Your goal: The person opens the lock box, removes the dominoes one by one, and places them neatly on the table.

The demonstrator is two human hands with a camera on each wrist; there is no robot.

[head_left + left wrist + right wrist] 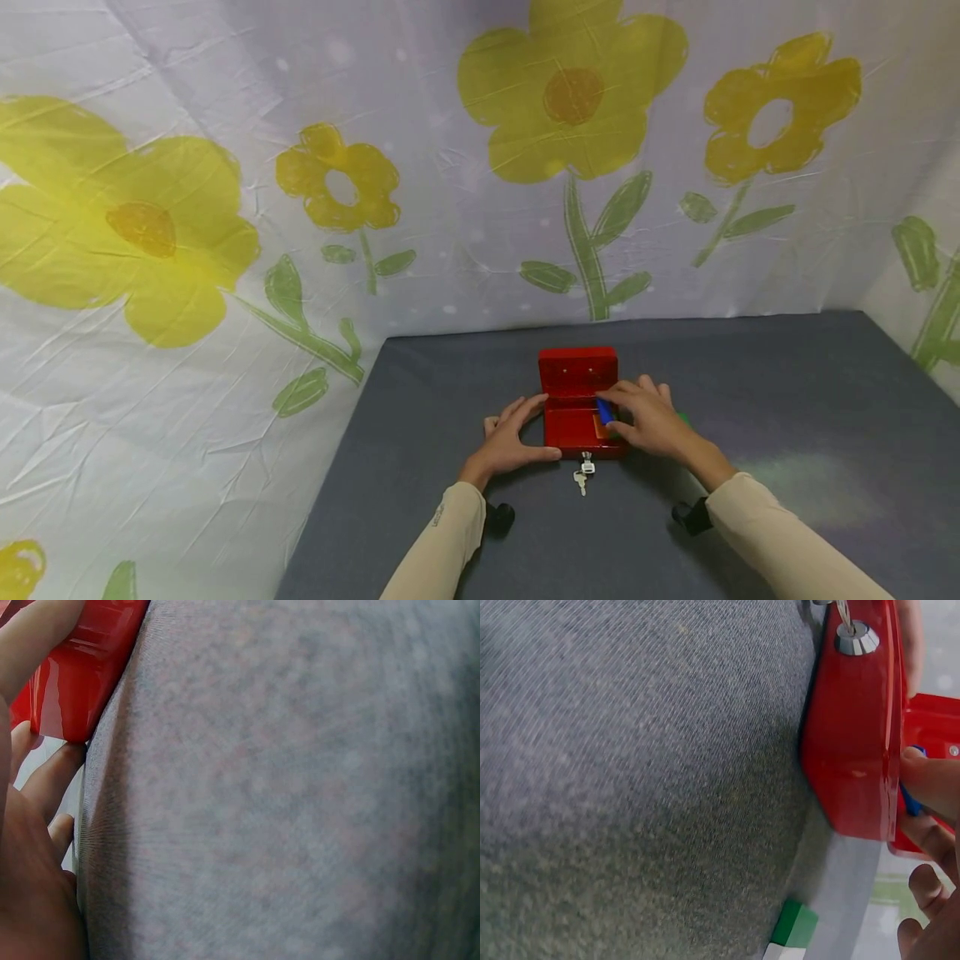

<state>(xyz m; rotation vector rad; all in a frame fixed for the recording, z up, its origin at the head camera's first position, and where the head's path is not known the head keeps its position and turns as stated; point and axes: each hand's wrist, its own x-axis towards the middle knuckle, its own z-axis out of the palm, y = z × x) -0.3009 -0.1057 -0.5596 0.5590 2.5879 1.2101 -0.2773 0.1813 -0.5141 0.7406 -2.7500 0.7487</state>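
Observation:
A small red cash box (pixel 573 429) stands on the table with its lid (pixel 577 367) raised. A key ring with a key (pixel 581 481) hangs from the lock on its front. My left hand (pixel 512 442) holds the left end of the box, thumb at the front corner and fingers toward the back. Over the right part of the box my right hand (pixel 654 421) pinches a small blue piece (pixel 604 412) between thumb and fingers; its kind is mostly hidden by them. An orange-brown flat piece (pixel 599 427) shows inside, below the blue one.
To the right of the box lies a green and white block (pixel 795 924), mostly behind my right hand in the head view. The grey table (pixel 450 375) meets a white flowered cloth (pixel 450 208) at its back and left edges.

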